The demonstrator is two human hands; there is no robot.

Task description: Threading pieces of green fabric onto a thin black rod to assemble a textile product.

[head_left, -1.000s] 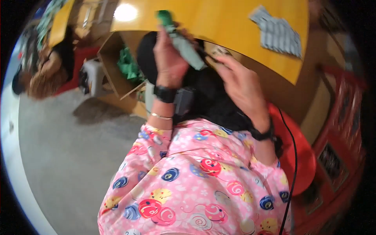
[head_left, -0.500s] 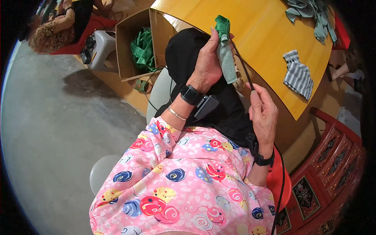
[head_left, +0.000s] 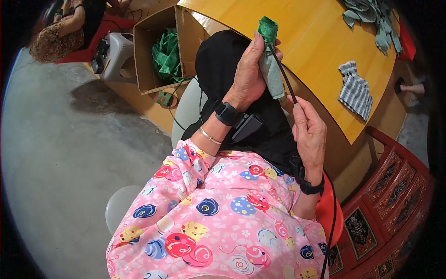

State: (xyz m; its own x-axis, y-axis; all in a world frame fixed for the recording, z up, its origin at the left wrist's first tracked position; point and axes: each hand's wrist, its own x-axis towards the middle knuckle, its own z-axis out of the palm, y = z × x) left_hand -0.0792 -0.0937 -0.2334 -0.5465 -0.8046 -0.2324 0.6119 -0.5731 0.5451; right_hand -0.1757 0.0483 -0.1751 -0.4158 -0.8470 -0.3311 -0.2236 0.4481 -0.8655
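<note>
A small fabric piece (head_left: 272, 76), dark green at its top and pale grey-green below, stands upright in my left hand (head_left: 250, 76). My left thumb presses along its side, with the other fingers behind it. My right hand (head_left: 309, 132) pinches a thin dark rod (head_left: 285, 74) between thumb and fingers. The rod slants up and left across the front of the fabric. Its upper end meets the fabric just below the dark green part; whether it goes into the cloth, I cannot tell.
A yellow table (head_left: 311, 51) bears a grey striped cloth piece (head_left: 355, 90) and a pile of grey-green cloth (head_left: 371, 23). Left of it, a cardboard box (head_left: 144, 60) holds green fabric. A grey stool (head_left: 118, 56), a carved red wooden chair (head_left: 385, 195) and another person (head_left: 60, 39) are around.
The rod's upper end has shifted left, from the fabric's right edge onto its front. My right hand has moved slightly left. The fabric has turned a little in my left hand.
</note>
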